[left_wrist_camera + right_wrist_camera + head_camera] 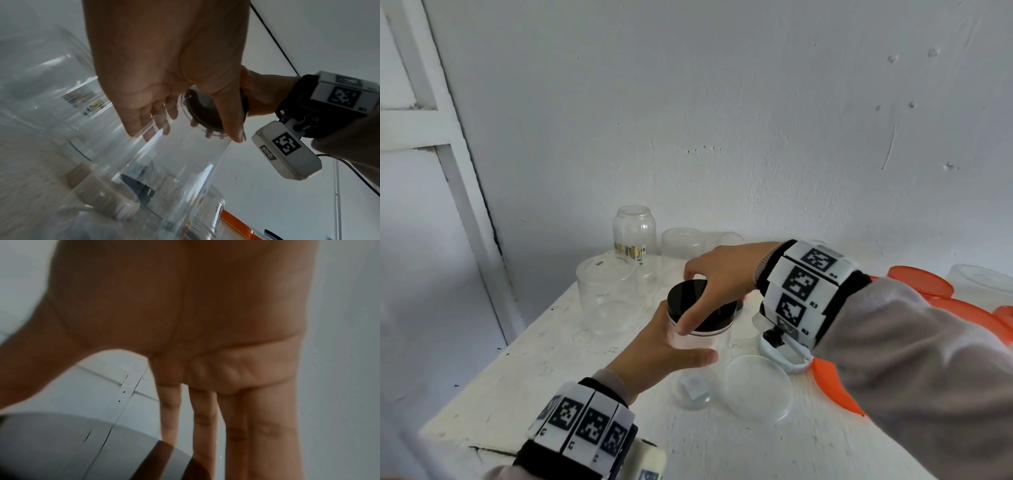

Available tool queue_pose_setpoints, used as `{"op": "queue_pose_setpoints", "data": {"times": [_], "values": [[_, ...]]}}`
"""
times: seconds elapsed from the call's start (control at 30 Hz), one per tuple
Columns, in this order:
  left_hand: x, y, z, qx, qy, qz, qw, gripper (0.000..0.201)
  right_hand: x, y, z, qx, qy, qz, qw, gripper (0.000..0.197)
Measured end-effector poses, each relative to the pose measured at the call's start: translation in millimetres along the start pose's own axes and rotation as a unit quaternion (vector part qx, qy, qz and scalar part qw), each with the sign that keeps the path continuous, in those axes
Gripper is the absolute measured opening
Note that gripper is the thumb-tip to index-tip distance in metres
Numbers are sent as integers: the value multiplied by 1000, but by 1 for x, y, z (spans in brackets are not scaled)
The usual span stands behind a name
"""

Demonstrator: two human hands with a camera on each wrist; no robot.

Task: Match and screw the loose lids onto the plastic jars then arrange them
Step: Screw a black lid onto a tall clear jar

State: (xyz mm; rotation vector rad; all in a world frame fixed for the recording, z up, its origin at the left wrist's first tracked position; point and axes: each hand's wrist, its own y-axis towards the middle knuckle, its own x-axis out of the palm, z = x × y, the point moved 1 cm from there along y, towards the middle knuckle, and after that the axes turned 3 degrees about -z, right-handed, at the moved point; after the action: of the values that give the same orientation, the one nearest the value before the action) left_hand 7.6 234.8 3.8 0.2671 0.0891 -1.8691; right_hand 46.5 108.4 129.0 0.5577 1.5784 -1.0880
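Note:
A clear plastic jar (700, 342) stands mid-table with a black lid (685, 301) on its mouth. My left hand (664, 353) wraps round the jar's upper wall, thumb across the front. My right hand (717, 281) comes over from the right and grips the black lid by its rim, thumb at the front, fingers at the back. In the left wrist view my left hand (164, 78) holds the clear jar (180, 162), and the lid's underside (205, 112) shows through it. The right wrist view shows my right hand's fingers (205, 418) reaching down over the glossy black lid (61, 447).
Several open clear jars stand at the back: a wide one (607, 298), a tall labelled one (635, 236), another (683, 245). A clear loose lid (756, 387) lies in front. Orange lids (921, 284) pile at the right. The white table's left edge (493, 377) is near.

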Motion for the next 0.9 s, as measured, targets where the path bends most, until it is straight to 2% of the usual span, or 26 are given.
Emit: {"op": "queue_pose_setpoints", "data": {"times": [0.07,0.13,0.33,0.43,0.63,0.73,0.9], "values": [[0,0,-1,-5,0,5,1000,90,-2,0,1,-11,7,-34,999,91],[0,1,-1,-8,0,13,1000,90,-4,-1,1,-28,7,-43,999,88],[1,0,-4,3,-1,7,1000,84,-2,0,-1,-14,9,10,1000,75],[1,0,-5,6,-1,11,1000,80,0,0,-3,4,-14,30,999,76],[0,2,-3,3,3,7,1000,84,-6,-3,0,-32,-5,-47,998,86],[0,2,-4,0,7,12,1000,81,-6,-1,1,-45,-9,-26,999,82],[1,0,-3,8,6,10,1000,86,0,2,2,-25,23,24,999,76]]}}
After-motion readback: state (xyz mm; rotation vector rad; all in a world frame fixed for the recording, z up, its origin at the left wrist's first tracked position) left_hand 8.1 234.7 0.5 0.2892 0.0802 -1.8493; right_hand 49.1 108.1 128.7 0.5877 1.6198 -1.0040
